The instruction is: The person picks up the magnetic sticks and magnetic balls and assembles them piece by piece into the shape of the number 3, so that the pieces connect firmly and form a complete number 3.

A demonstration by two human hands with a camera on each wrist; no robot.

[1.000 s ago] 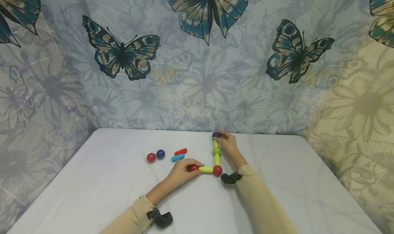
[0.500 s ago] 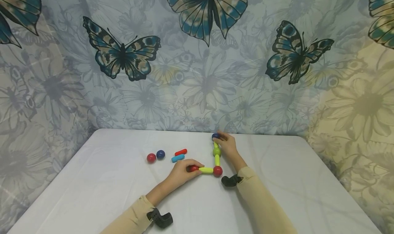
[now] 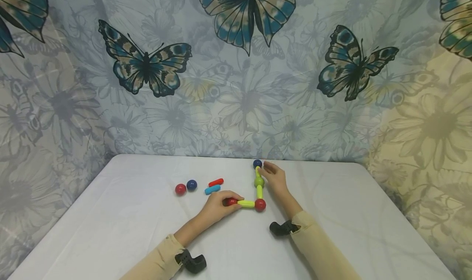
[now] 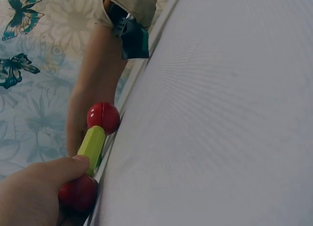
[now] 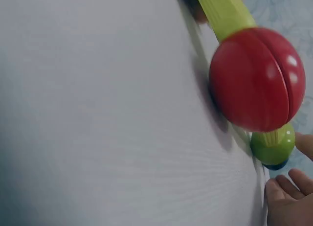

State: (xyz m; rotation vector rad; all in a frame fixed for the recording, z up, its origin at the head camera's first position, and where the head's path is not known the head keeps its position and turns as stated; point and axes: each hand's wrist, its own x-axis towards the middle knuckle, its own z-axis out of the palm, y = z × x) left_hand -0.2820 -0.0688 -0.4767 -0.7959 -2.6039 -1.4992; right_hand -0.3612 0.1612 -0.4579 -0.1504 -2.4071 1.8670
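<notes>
Left hand grips one end of an L-shaped chain, right hand loose beside the other

The chain of balls and rods lies on the white table, slightly right of its middle and reaching nearly to its far edge; the left hand pinches the near red ball between thumb and fingers, the thumb's tip reaching onto the near yellow-green rod; that rod runs rightward to the corner red ball; from there the middle yellow-green rod leads toward the far edge, to the green ball, then the far yellow-green rod, then the dark blue end ball, close to that edge.

The right hand is released, its fingers spread just to the right of the end ball; whether its thumb touches the far rod cannot be told.

Toward the table's far left corner, yet well apart from it, lie a loose red ball and a loose blue ball, side by side; between them and the chain rest a red rod and a light blue rod, the red one nearer the far edge; beyond that edge hangs a butterfly-printed cloth; both sleeves are beige.
</notes>
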